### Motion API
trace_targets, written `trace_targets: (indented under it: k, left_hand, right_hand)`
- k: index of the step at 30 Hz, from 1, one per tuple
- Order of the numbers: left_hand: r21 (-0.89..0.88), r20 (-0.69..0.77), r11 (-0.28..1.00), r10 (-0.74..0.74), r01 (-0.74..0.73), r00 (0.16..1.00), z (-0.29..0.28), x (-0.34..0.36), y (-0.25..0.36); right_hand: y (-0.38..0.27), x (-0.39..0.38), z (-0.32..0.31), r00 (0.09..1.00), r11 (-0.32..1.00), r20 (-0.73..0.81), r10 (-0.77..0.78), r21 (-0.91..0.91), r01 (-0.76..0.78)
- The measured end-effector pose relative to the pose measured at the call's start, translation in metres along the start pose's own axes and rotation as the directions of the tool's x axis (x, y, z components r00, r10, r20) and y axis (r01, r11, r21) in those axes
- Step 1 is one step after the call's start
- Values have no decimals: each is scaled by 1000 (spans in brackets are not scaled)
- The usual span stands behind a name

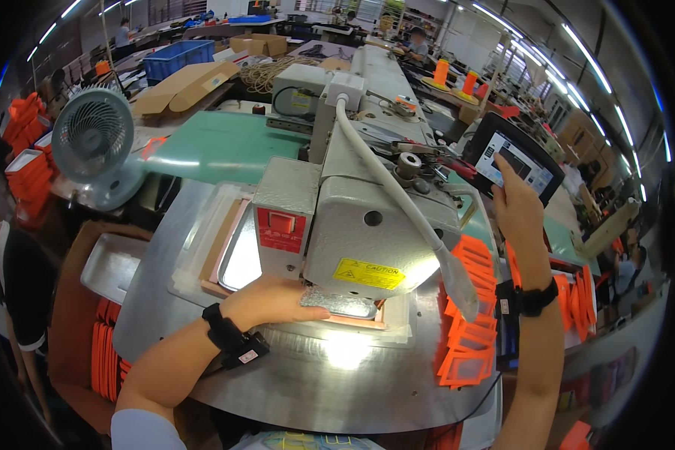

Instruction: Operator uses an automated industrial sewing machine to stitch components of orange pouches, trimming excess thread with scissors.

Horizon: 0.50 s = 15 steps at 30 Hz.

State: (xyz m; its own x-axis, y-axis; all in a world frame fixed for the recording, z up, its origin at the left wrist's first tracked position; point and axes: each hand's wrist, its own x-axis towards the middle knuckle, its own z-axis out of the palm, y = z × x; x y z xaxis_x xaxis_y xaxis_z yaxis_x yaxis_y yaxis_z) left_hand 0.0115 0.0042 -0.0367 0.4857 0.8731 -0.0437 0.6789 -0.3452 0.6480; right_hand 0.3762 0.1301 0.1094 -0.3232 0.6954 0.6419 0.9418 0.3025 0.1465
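My left hand lies open on the metal tray beneath the grey sewing machine head, thumb stretched along it and some fingertips hidden. The tray sits in a cardboard-coloured frame on a steel work plate. At the upper right, my right hand holds nothing and is open, index finger stretched onto the screen of a black touch panel, other fingers bent. A pile of orange frames with clear windows lies right of the machine. A thick pale cable runs down the machine head.
A fan stands on the left by a green mat. A box with trays and orange pieces is at lower left, more orange pieces at right. A person in dark clothing is at far left; others work farther back.
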Motion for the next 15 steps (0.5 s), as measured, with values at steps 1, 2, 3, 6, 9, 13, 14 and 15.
trace_targets:
  k: [1,2,3,6,9,13,14,15]
  left_hand:
    - [16,17,1000,-25,24,1000,0,-1,0]
    - [32,33,999,-31,30,999,1,1,0]
    - [49,50,998,-37,34,998,1,3,0]
    - [87,32,996,9,-12,999,2,2,-3]
    - [65,-23,997,37,-35,999,-2,1,6]
    - [23,55,999,-36,35,998,-3,1,4]
    - [-8,77,998,-57,58,995,-3,2,4]
    - [-38,99,996,-77,81,992,-4,2,4]
  right_hand:
    - [1,-3,0,1000,1000,3,-25,10,25]
    - [4,-6,0,999,998,1,-55,11,55]
    - [5,-11,7,997,996,0,-83,12,83]
    - [7,-14,14,985,985,-16,-172,4,172]
    - [8,-17,20,975,974,-28,-220,-54,218]
    - [12,-16,22,978,971,4,-208,-118,207]
    - [12,-15,22,978,971,-14,-206,-126,203]
    - [11,-13,22,978,971,-32,-205,-134,199]
